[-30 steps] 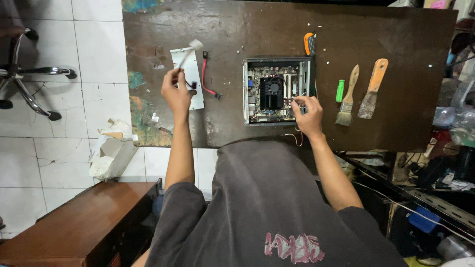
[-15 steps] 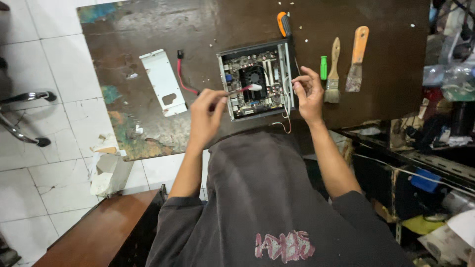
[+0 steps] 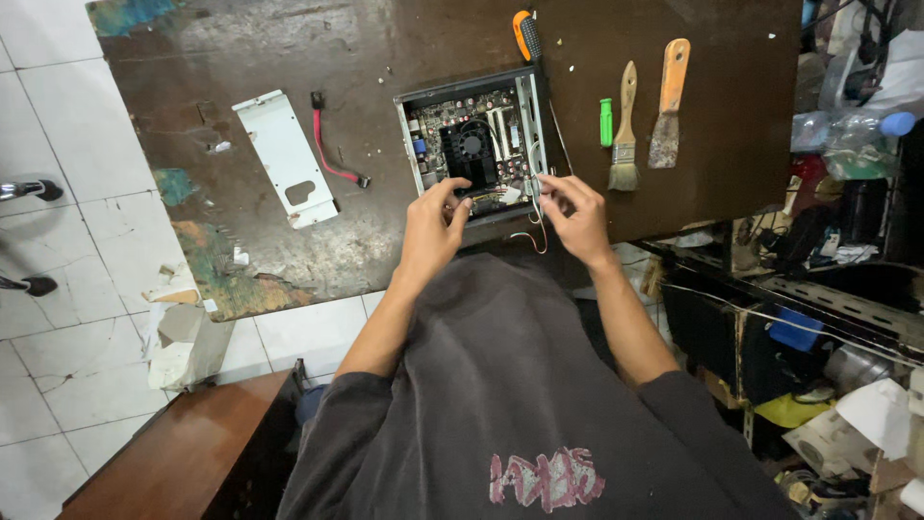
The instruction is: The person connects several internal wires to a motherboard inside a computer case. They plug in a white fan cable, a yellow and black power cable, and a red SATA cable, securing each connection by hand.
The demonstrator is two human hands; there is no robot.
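Pinching thin wires, both hands, left (image 3: pixel 433 226) and right (image 3: pixel 575 217), curl over the boxy metal computer case (image 3: pixel 474 143).

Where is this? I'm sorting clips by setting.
Probably a small electronics repair workshop: an opened computer case lies on a worn table, brushes and a screwdriver beside it, and cluttered shelves at right.
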